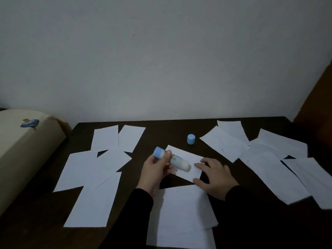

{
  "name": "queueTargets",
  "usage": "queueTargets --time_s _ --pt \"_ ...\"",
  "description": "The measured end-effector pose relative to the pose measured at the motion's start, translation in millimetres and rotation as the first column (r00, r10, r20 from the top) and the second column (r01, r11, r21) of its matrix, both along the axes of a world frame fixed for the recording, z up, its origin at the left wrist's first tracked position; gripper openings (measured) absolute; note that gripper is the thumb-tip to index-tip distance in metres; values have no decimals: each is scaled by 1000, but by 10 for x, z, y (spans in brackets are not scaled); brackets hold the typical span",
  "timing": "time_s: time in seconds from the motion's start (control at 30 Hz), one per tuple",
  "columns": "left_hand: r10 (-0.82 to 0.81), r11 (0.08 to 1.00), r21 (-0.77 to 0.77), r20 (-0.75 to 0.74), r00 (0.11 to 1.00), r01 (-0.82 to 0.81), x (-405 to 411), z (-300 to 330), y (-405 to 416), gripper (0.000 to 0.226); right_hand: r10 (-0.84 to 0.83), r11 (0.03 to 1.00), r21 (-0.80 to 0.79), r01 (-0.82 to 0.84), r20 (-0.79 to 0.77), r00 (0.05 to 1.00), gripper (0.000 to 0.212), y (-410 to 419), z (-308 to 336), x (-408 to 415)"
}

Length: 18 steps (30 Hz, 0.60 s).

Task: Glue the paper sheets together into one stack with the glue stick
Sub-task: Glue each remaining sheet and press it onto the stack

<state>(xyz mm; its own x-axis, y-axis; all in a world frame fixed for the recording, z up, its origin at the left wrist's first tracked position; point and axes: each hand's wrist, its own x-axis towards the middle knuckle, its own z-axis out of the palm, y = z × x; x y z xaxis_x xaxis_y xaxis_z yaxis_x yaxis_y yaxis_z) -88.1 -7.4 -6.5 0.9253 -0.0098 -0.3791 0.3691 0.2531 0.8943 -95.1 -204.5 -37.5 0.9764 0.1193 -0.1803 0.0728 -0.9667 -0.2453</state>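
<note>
My left hand (156, 169) grips an uncapped glue stick (177, 160) with a blue base, its white tip pointing right and down over a small white sheet (193, 157) in the middle of the dark table. On that sheet's right edge my right hand (214, 174) lies flat, fingers spread, pressing it down. The stick's blue cap (191, 139) stands alone further back. A stack of white sheets (185, 218) lies nearest me, below both hands.
Several loose white sheets lie spread at the left (89, 169) and at the right (269, 159) of the dark table (161, 133). A beige cushion-like object (25, 150) sits off the table's left edge. A pale wall rises behind.
</note>
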Motion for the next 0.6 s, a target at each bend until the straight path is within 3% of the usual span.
queueTargets --time_s 0.13,0.3,0.37,0.4,0.5,0.6 --pt "-10 986 -164 -137 990 -13 11 30 -110 26 40 998 -44 -42 -31 999 70 -40 33 -9" --pt "-50 991 -127 -54 997 42 -62 3 -217 34 54 999 7 -54 -13 998 65 -98 44 -15" --pt "-66 998 -16 47 997 67 -102 -26 -247 42 49 998 46 -50 21 999 58 -116 19 -8" --pt "-92 991 112 110 990 80 -124 -36 -270 45 52 998 43 -53 30 998 56 -121 8 -7" --pt "-243 854 517 296 924 59 -189 -40 -361 44 49 998 23 -50 39 998 56 -112 0 -4" --pt "-393 749 660 363 845 65 -229 -49 -420 41 43 998 43 -46 52 998 54 -101 5 -15"
